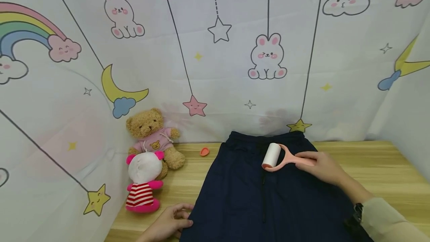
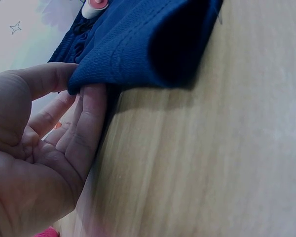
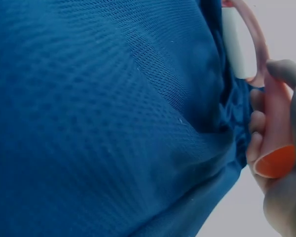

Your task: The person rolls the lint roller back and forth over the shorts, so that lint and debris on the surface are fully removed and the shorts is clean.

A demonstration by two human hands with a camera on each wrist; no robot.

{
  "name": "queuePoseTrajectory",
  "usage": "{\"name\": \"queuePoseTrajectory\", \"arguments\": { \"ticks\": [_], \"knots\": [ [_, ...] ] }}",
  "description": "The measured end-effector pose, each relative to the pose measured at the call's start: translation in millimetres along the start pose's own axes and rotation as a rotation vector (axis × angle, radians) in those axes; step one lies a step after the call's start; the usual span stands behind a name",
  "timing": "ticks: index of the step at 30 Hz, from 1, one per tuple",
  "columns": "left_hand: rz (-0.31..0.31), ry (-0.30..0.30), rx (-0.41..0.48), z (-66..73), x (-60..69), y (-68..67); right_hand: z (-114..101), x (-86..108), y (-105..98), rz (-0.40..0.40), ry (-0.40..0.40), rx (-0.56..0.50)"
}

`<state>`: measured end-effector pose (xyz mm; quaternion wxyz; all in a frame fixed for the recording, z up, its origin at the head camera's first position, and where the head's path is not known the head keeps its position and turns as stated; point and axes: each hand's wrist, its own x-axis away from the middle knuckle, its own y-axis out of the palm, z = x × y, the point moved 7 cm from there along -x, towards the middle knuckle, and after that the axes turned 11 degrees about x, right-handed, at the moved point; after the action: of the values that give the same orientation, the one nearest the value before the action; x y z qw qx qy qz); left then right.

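Note:
Navy shorts (image 1: pixel 231 197) with a gathered waistband and a dark drawstring (image 1: pixel 264 197) lie spread over the wooden table. My right hand (image 1: pixel 320 165) grips the pink handle of a lint roller (image 1: pixel 271 155), whose white roll is at the front of the shorts just below the waistband. In the right wrist view, fingers and thumb wrap round the lint roller's handle (image 3: pixel 276 113), which has an orange end opening. My left hand (image 2: pixel 54 138) pinches the shorts' side edge, thumb above and fingers beneath, beside a gaping hem (image 2: pixel 175 54). The shorts' lower end is outside the head view.
A brown teddy bear (image 1: pixel 146 124) in a pink top sits at the back left, behind a pink-and-white plush toy (image 1: pixel 141 193) in stripes. Nearby lies a small orange oval piece (image 1: pixel 204 152). A printed cloth (image 1: pixel 228 85) hangs behind the wooden table (image 1: pixel 362 156).

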<state>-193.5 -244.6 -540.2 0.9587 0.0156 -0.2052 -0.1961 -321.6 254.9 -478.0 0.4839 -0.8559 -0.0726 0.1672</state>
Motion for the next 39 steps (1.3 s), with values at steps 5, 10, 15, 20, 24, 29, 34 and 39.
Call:
{"name": "queuePoseTrajectory", "arguments": {
  "ticks": [5, 10, 15, 20, 24, 29, 34, 39],
  "knots": [
    [-0.003, 0.002, 0.005, -0.8, -0.4, 0.2, 3, -2.0, 4, -0.003, 0.000, 0.035],
    [-0.011, 0.007, 0.019, -1.6, -0.6, 0.5, 6, -1.1, 1, -0.027, 0.006, 0.007],
    [-0.016, 0.002, 0.020, -1.7, -1.2, 0.8, 14, 5.7, -8, -0.038, -0.001, -0.030],
    [-0.017, -0.005, 0.015, -1.8, -1.6, 0.6, 31, 16.2, -15, -0.052, 0.015, -0.051],
    [-0.016, -0.003, 0.015, -1.6, -0.5, 0.5, 44, 25.9, -24, -0.069, 0.038, -0.052],
    [-0.015, -0.005, 0.017, -0.6, 0.7, 1.0, 58, 39.5, -40, -0.029, 0.042, -0.010],
    [-0.014, -0.008, 0.022, -0.1, 0.8, 1.8, 77, 56.6, -52, -0.008, 0.079, 0.015],
    [-0.009, -0.003, 0.016, 0.3, 0.5, 1.7, 92, 72.6, -64, -0.006, 0.131, 0.040]
  ]
}}
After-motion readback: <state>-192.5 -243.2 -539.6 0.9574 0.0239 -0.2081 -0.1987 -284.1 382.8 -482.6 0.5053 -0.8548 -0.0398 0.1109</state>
